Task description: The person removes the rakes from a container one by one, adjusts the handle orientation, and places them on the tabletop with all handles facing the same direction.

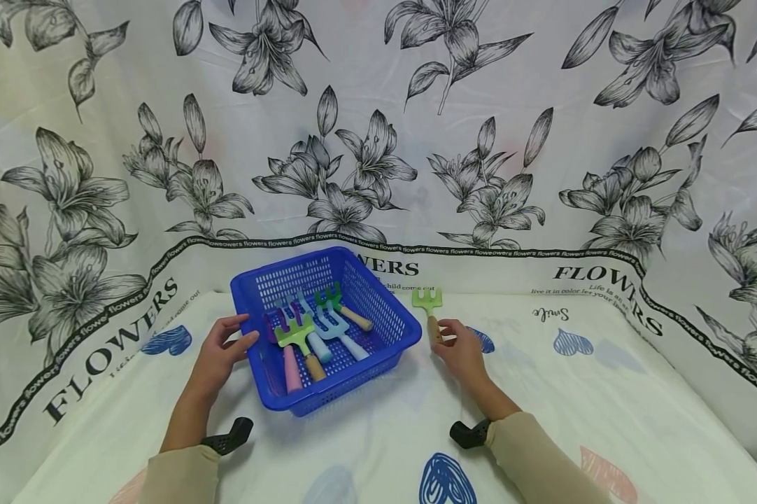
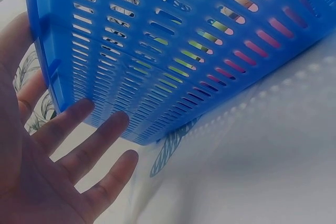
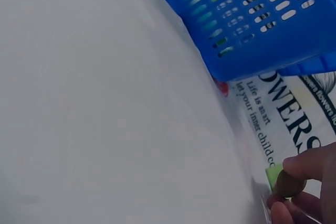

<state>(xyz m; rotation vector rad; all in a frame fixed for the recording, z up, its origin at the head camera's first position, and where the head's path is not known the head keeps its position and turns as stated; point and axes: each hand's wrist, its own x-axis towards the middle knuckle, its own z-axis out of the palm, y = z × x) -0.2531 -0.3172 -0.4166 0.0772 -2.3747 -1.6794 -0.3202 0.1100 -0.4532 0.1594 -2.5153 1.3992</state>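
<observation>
A blue plastic basket (image 1: 347,381) with slotted walls stands on the cloth. At its left rim is my left hand (image 1: 221,350), thumb and forefinger over the edge; in the left wrist view the other fingers (image 2: 89,153) stretch along the outer wall. Just right of the basket, my right hand (image 1: 460,346) pinches the wooden handle of a light green hand fork (image 1: 427,301), tines pointing away. Inside the basket lie several small hand forks, among them a light green one (image 1: 295,334), a pale blue one (image 1: 355,348), a dark green one (image 1: 356,319) and one with a pink handle (image 1: 292,369).
White cloth (image 1: 542,413) printed with hearts covers the work surface. A flower-printed curtain (image 1: 378,91) rises behind it and along both sides, close behind the basket. Each wrist wears a black mount, the left (image 1: 230,437) and the right (image 1: 469,434).
</observation>
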